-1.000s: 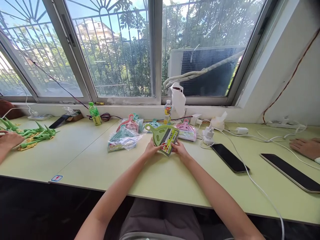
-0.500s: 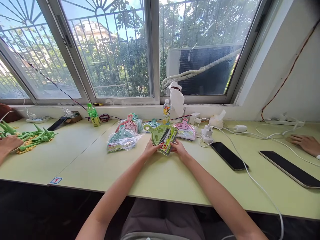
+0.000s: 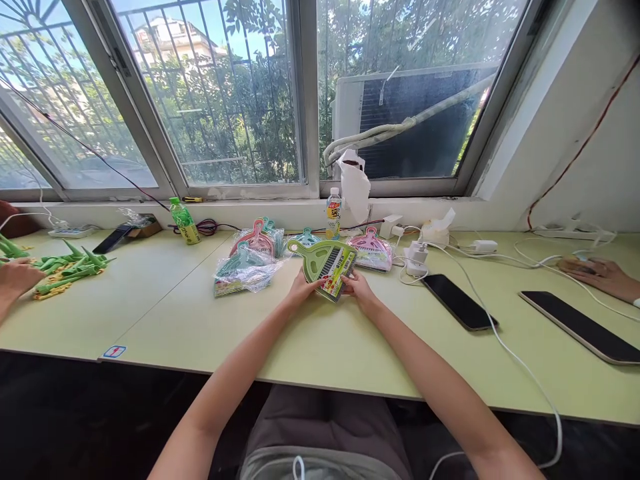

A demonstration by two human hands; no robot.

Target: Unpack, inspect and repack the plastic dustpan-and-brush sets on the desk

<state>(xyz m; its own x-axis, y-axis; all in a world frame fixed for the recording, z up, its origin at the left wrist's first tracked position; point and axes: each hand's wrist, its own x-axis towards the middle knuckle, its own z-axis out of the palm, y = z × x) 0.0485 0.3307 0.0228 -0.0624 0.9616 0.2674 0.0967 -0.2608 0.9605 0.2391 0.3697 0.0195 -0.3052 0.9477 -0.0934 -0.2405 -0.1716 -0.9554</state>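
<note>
From here, the left hand (image 3: 301,287) curls around the lower left edge of the green plastic dustpan-and-brush set (image 3: 325,265), raised over the pale green worktop (image 3: 320,347); the right hand (image 3: 359,288), partly closed, grips its right edge, fingers bent.

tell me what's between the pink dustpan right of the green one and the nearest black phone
A white charger and a loop of thin white cord lie between the pink dustpan and that phone, seen in the head view.
</note>
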